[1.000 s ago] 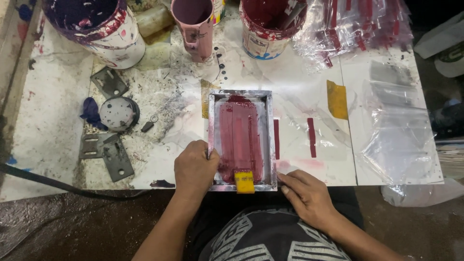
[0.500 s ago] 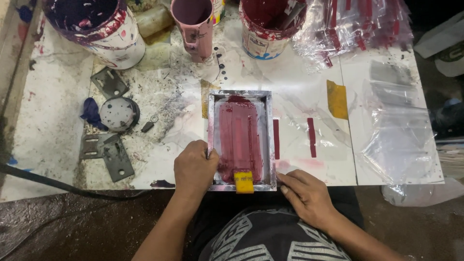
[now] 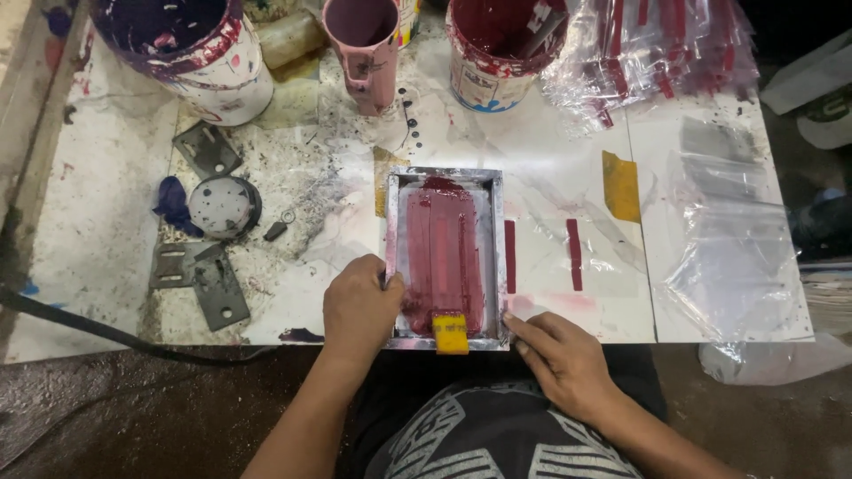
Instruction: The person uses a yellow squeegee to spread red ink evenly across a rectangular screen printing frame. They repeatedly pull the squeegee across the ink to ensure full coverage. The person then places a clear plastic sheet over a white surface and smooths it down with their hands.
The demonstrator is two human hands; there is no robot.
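Screen frame (image 3: pixel 444 257) lay at frame centre on the desk (image 3: pixel 106 222), long axis running top to bottom, red ink across its mesh. Yellow squeegee (image 3: pixel 451 333) sat at its lower edge. Left hand (image 3: pixel 359 306) curled over the frame's left rail, gripping. Right hand (image 3: pixel 559 355) rested loosely open, fingertips touching the lower-right corner.

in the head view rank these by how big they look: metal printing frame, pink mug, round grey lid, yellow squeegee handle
1. metal printing frame
2. pink mug, partly cut off by the top edge
3. round grey lid, not far behind the mug, so that order is unsure
4. yellow squeegee handle
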